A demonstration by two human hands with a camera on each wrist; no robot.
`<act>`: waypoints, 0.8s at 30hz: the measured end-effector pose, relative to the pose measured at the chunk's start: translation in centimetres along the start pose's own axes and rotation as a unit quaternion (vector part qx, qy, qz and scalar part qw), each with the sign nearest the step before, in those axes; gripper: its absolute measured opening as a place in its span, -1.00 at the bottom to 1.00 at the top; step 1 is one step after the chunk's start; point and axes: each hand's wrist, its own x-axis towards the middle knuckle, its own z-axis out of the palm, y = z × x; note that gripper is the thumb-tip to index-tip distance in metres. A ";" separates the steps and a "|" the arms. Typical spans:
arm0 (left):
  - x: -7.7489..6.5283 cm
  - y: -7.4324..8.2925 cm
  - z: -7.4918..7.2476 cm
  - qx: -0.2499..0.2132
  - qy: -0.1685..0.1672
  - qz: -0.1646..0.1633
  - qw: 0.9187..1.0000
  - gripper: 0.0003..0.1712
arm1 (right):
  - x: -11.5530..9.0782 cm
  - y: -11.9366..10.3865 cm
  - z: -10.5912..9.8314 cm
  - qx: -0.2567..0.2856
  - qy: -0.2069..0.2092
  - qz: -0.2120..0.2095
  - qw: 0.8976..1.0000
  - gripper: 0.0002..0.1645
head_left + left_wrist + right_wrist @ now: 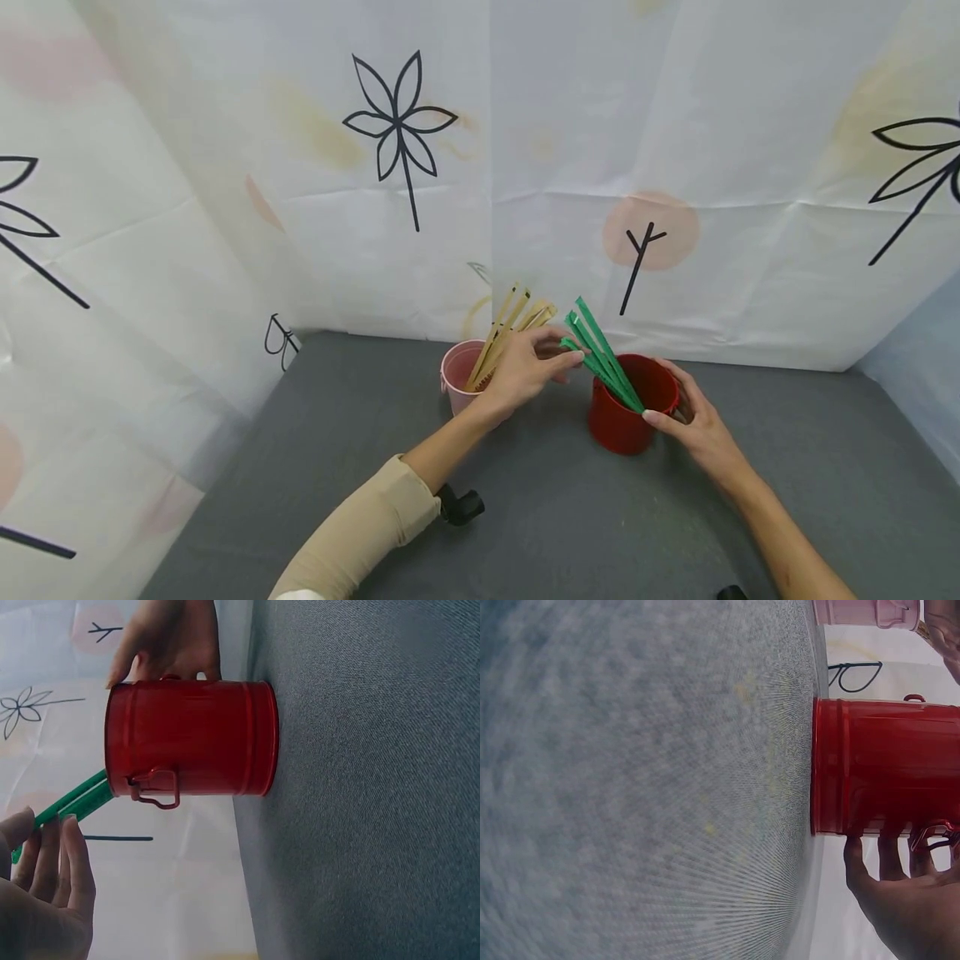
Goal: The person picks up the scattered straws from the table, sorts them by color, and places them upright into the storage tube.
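Slim green stick packets (604, 360) lean out of a small red metal bucket (624, 425), their lower ends inside it. My left hand (525, 363) pinches them near their upper ends between thumb and fingers; the left wrist view shows this hand (49, 889) at the packets (79, 799). The right hand (693, 423) grips the red bucket by its right side, thumb at the rim. In the right wrist view its fingers (891, 859) press against the bucket wall (885, 765), beside a wire handle. The bucket stands upright on the table.
A pink bucket (456, 375) holding several yellow stick packets (501, 333) stands left of the red one, partly behind my left forearm. Dark grey cloth covers the table (570, 533). A white printed curtain (555, 167) hangs behind. A black strap piece (461, 505) shows by the left sleeve.
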 end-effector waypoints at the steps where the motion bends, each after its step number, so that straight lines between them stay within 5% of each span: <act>1: 0.1 0.0 0.1 0.000 0.000 -0.002 1.000 -0.78 | 0.0 0.0 0.0 0.000 0.000 -0.001 1.000 -0.14; 10: 0.3 -0.4 0.7 0.020 0.008 -0.005 1.000 -0.76 | -0.2 -0.2 0.1 -0.003 0.000 -0.005 1.000 -0.13; 16: -0.9 -0.3 0.6 0.139 -0.001 0.023 0.990 -0.72 | -0.4 -0.1 -0.2 -0.018 -0.002 -0.014 1.000 -0.08; 20: -2.4 -0.1 0.4 0.261 -0.023 0.061 0.963 -0.58 | -0.8 -0.3 -0.4 -0.061 -0.007 -0.004 0.998 0.02; 24: -4.1 0.2 -0.1 0.383 -0.041 0.114 0.916 -0.43 | -1.5 -0.8 -0.8 -0.136 -0.004 0.012 0.991 0.09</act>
